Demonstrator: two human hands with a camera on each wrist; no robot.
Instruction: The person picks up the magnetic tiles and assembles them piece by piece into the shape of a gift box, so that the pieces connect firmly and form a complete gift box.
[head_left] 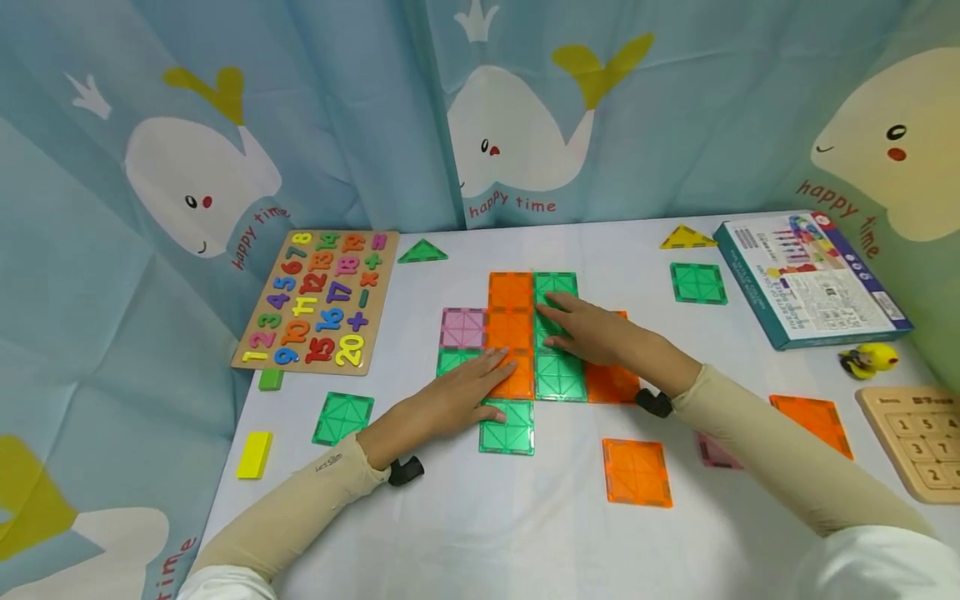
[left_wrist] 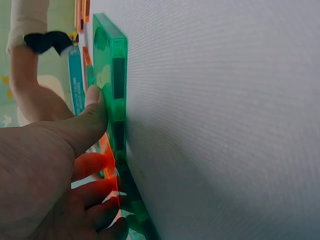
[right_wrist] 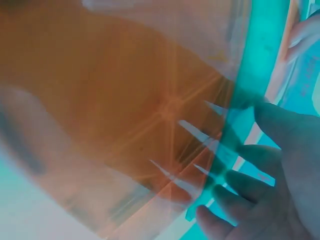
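Observation:
A flat patch of square magnetic tiles in orange, green and pink lies joined in the middle of the white table. My left hand rests flat on its near left part, with straight fingers across an orange tile and beside a green tile. In the left wrist view the thumb touches the edge of that green tile. My right hand lies flat on the green tiles at the patch's right side. The right wrist view shows its fingers on a green tile beside an orange tile.
Loose tiles lie about: green, green, orange, orange, pink. A number puzzle board sits at the left, a box and wooden board at the right. Curtains close in the table.

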